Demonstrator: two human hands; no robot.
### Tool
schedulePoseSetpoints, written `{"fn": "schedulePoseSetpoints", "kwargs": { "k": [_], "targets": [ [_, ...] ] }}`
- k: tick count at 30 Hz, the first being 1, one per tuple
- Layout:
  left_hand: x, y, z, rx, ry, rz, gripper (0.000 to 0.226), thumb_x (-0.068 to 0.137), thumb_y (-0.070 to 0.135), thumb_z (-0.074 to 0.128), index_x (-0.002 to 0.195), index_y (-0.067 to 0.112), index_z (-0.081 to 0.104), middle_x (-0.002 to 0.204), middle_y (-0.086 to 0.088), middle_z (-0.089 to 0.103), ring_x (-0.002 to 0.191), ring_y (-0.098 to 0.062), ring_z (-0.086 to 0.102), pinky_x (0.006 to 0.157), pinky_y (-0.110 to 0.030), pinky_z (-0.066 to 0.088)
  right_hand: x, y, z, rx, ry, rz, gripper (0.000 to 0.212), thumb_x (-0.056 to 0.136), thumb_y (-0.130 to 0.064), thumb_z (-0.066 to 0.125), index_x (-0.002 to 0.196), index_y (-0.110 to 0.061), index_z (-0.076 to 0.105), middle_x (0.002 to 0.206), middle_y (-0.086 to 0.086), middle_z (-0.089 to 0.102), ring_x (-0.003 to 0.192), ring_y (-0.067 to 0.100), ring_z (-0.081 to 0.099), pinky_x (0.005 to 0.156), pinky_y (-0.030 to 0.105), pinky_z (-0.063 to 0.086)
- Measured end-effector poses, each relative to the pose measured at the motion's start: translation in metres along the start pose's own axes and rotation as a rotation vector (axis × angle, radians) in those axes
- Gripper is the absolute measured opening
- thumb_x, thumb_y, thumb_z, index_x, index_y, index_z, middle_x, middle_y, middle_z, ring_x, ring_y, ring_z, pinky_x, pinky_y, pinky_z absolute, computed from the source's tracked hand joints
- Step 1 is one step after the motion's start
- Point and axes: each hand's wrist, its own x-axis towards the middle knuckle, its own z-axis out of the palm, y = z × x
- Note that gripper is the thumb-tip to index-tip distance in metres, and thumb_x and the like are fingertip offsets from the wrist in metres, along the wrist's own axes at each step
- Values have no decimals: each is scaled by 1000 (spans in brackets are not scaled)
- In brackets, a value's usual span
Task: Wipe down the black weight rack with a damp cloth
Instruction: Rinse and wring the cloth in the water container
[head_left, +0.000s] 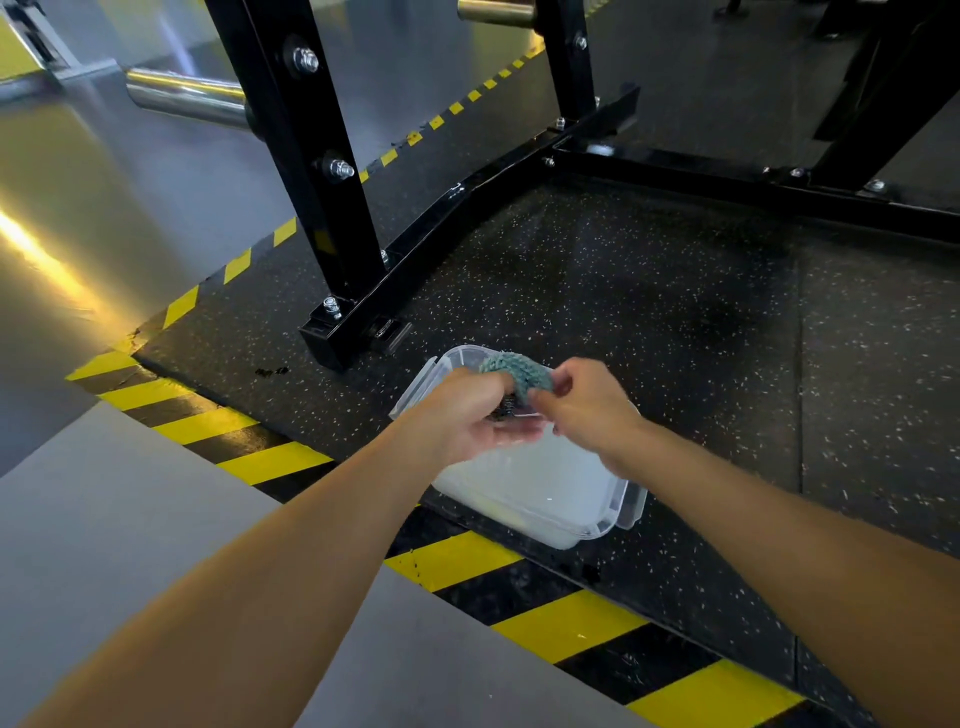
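Observation:
A blue-green fuzzy cloth (517, 373) is bunched between both hands above a clear plastic tub (540, 488) that holds water. My left hand (462, 415) grips the cloth's lower, darker end. My right hand (587, 400) pinches its upper end. The black weight rack (317, 171) stands just beyond on the speckled rubber mat, with its base bar (457, 208) running away to the right and bolts along the upright.
Yellow-and-black hazard tape (270, 457) edges the mat in front and to the left. Chrome plate pegs (187, 96) stick out of the rack's upright at the left. A second black frame (883, 93) rises at the far right. Grey floor lies at the near left.

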Motion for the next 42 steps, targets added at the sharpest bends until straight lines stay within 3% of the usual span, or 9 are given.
{"fn": "schedulePoseSetpoints", "kwargs": {
  "k": [6, 10, 14, 17, 21, 29, 36, 38, 42],
  "targets": [
    [-3, -2, -4, -148, -215, -98, 28, 82, 4, 54, 110, 1, 58, 113, -21, 52, 104, -36, 52, 94, -62, 51, -3, -9, 11, 228, 38, 92, 23, 91, -16, 71, 71, -10, 61, 65, 8, 65, 61, 23, 63, 74, 43, 59],
    [1, 0, -8, 82, -107, -1, 33, 90, -5, 64, 121, -12, 56, 98, -22, 68, 80, -31, 71, 73, -44, 62, -4, -11, -11, 114, -319, 27, 22, 83, -6, 75, 104, -6, 68, 98, 5, 69, 91, 19, 65, 85, 38, 55],
    [10, 0, -16, 859, 77, 300, 40, 82, 1, 70, 115, 4, 49, 86, -6, 60, 70, -17, 60, 50, -29, 51, 11, -12, -34, 330, -540, 218, 64, 79, 1, 78, 131, -9, 43, 119, 14, 59, 87, 19, 56, 67, 29, 50],
    [5, 1, -10, 1396, 38, 596, 32, 88, 9, 64, 110, 10, 40, 84, -1, 55, 76, -19, 58, 54, -24, 45, 18, -14, -30, 290, -659, 209, 54, 80, 5, 75, 125, -5, 47, 106, 12, 60, 86, 21, 57, 71, 30, 53],
    [8, 1, -3, 1629, -53, 745, 36, 92, 6, 56, 119, 6, 33, 78, 1, 51, 72, -20, 58, 54, -25, 38, 22, -14, -23, 188, -720, 141, 16, 83, 11, 64, 95, 1, 59, 80, 13, 60, 68, 17, 61, 62, 27, 49],
    [10, 8, 4, 1758, -120, 625, 8, 90, 14, 59, 84, 19, 56, 83, 5, 58, 81, -16, 57, 66, -27, 41, 16, -7, -7, -575, -437, -197, 24, 88, -32, 64, 88, -9, 67, 76, 6, 69, 62, 16, 59, 57, 25, 48],
    [23, 3, 1, 1739, -36, 383, 18, 88, 34, 66, 81, 21, 56, 66, 9, 55, 67, -15, 56, 64, -29, 46, 10, -4, -6, -1135, -257, -591, 10, 98, -20, 55, 103, -15, 48, 91, -4, 47, 75, 20, 50, 57, 32, 40],
    [24, 2, -1, 1762, -16, 388, 15, 89, 28, 62, 76, 22, 55, 69, 8, 56, 76, -21, 62, 65, -31, 47, 15, 1, -3, -1046, -302, -553, 14, 95, -17, 57, 104, -12, 47, 90, -2, 49, 77, 20, 52, 52, 29, 36],
    [16, 8, 0, 2025, 74, 529, 26, 91, 22, 58, 117, 17, 57, 104, -4, 67, 100, -27, 64, 69, -33, 42, 24, -6, -15, -288, -599, -70, 32, 82, -17, 77, 107, -8, 59, 94, 4, 62, 84, 18, 58, 66, 26, 46]
  ]
}}
